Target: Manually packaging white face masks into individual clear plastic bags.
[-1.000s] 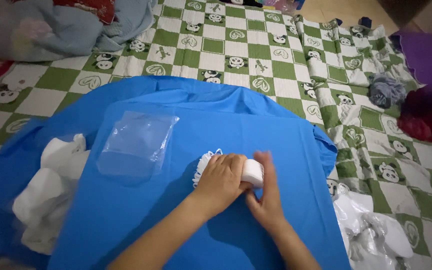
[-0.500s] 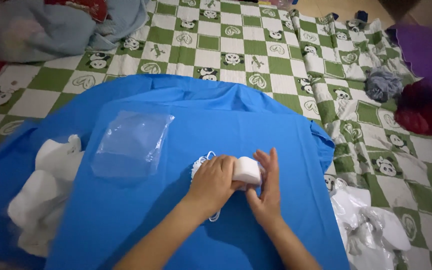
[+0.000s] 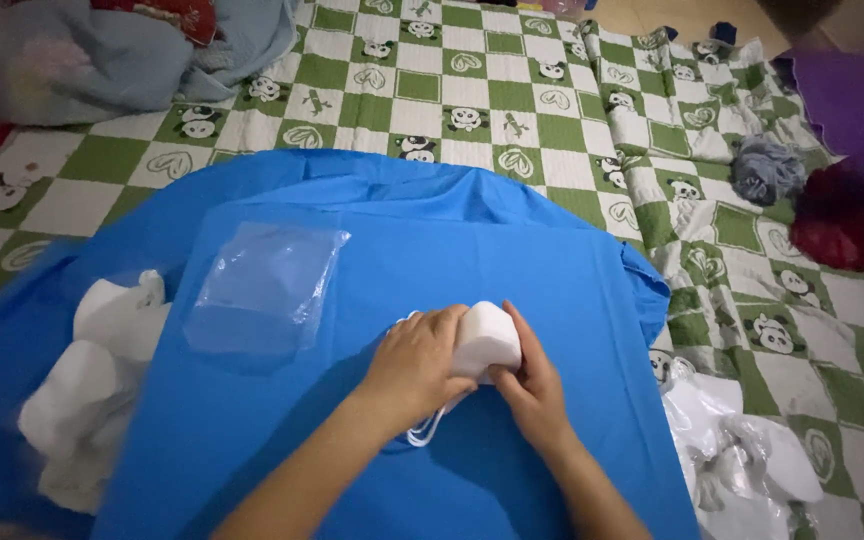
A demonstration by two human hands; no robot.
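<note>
Left hand point(image 3: 414, 368) and right hand point(image 3: 530, 388) pinch a folded white mask point(image 3: 484, 338) between pressed-together fingers, steadying it on the blue cloth point(image 3: 512, 250).

white mask point(image 3: 487, 338) half covered (hands), loops tucked under

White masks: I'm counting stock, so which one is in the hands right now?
The folded mask mid-cloth, pinched between left hand and right hand; the others lie piled at the left edge, untouched.

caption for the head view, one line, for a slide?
Left hand and right hand press a folded white mask on blue cloth, clear bag alongside.
</note>
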